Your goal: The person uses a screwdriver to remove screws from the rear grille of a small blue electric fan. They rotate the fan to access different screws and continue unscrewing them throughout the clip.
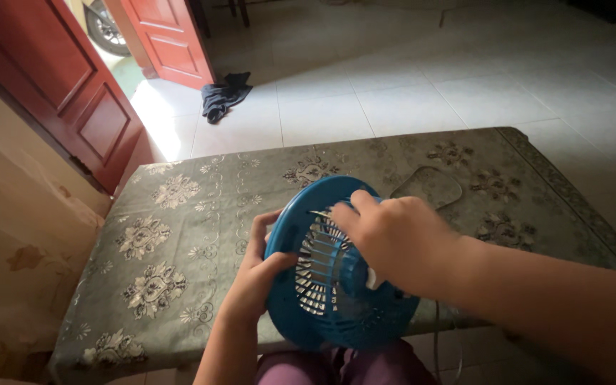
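Fan grille (336,299), round and blue, tilted up over your lap at the near edge of the patterned green table cover (180,235). Your left hand (258,274) grips its left rim, thumb across the front. Your right hand (393,239) sits curled over the centre hub, fingers pressed among the ribs. Dark cloth (224,94) lies on the tiles by the red door (169,36).

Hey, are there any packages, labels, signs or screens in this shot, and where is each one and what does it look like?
None in view: no package, label, sign or screen.
Left hand grips the rim of a round blue fan grille; right hand lies across its centre.
Beyond the hands: a grey-green floral cloth on the table, a dark cloth on the tiled floor, red doors.
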